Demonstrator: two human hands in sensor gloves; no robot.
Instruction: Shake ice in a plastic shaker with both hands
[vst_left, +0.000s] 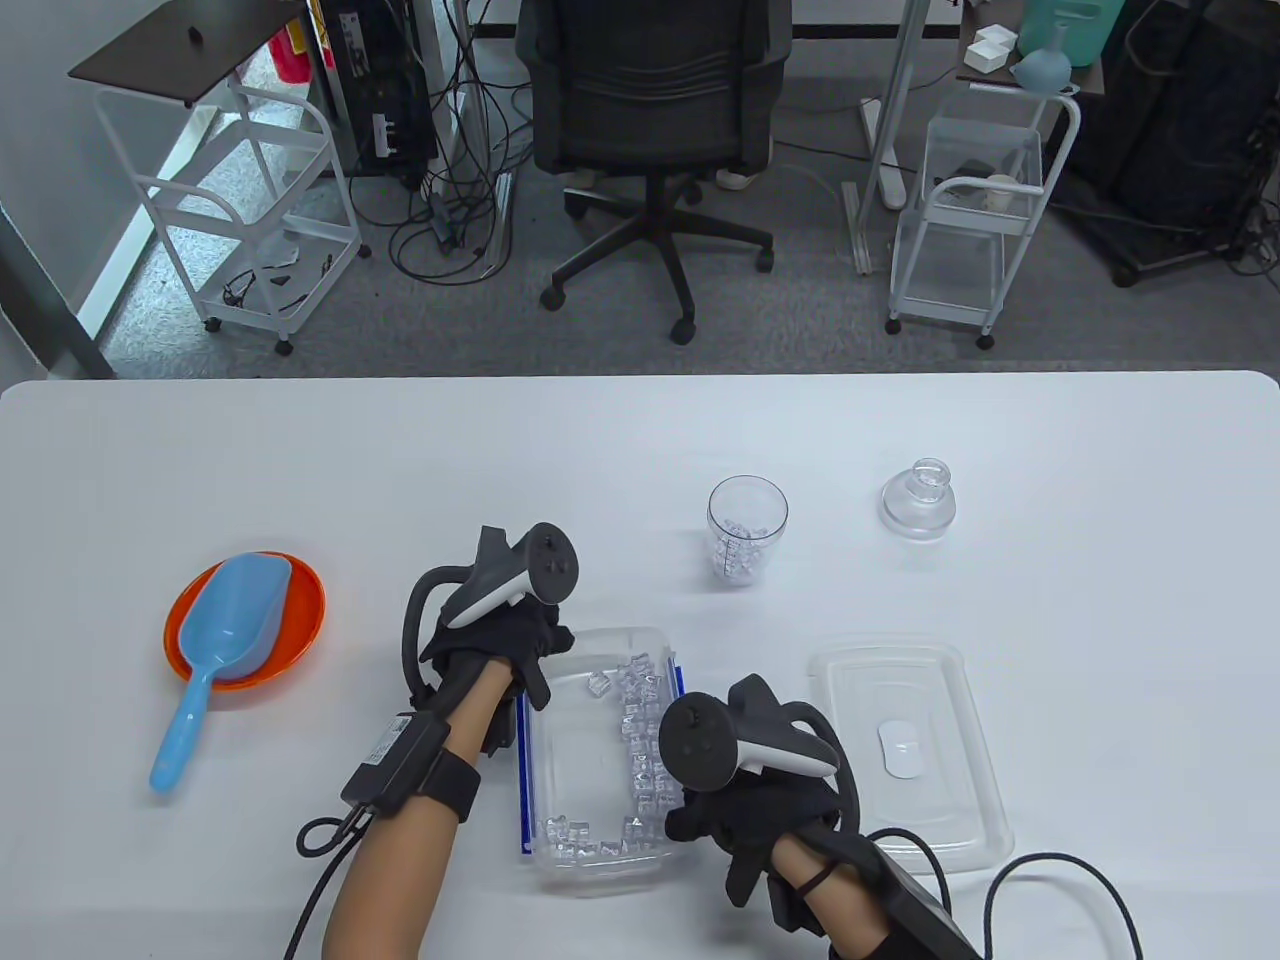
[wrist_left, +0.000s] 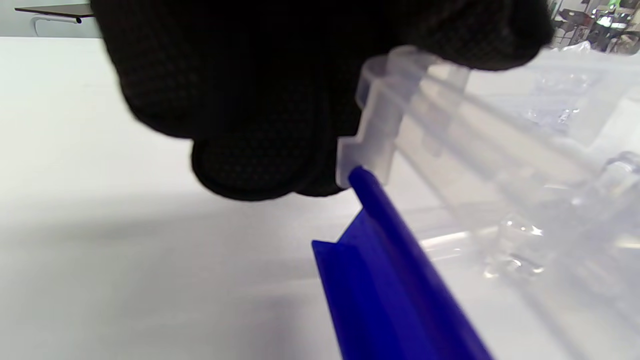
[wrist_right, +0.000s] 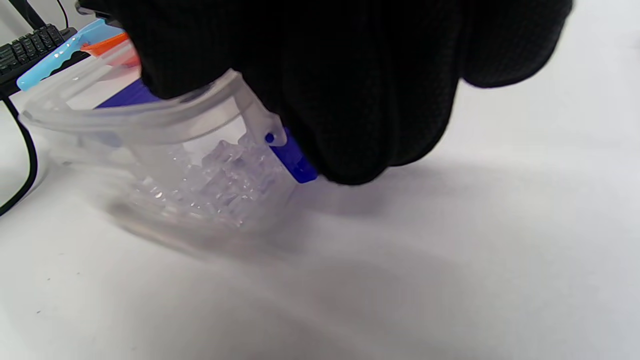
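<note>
The big white desk (vst_left: 300, 470) holds everything. The biggest thing on it is the clear ice box (vst_left: 590, 720), near the front edge. Both hands hold it. The left hand (vst_left: 500, 640) curls over its far left corner by the blue clip (wrist_left: 395, 280). The right hand (vst_left: 750, 800) wraps over its right rim. In the right wrist view the box looks tipped and blurry, with the ice cubes (vst_left: 640, 740) piled to the right side. If the box tips more, I think the ice could slide over the rim and skid across the desk. Wet plastic could also slip from the gloves.

The flat box lid (vst_left: 900, 750) lies just right of the box. A bumped elbow could knock it off the desk.

The orange bowl (vst_left: 300, 620) with the blue scoop (vst_left: 230, 630) sits well off to the left.

The plastic shaker cup (vst_left: 747, 530) stands upright past the box, open, with some ice inside. A reaching hand could tip it. Its clear shaker top (vst_left: 918, 500) sits apart to the right. Shaking before the top is pressed on tight would throw ice everywhere.
</note>
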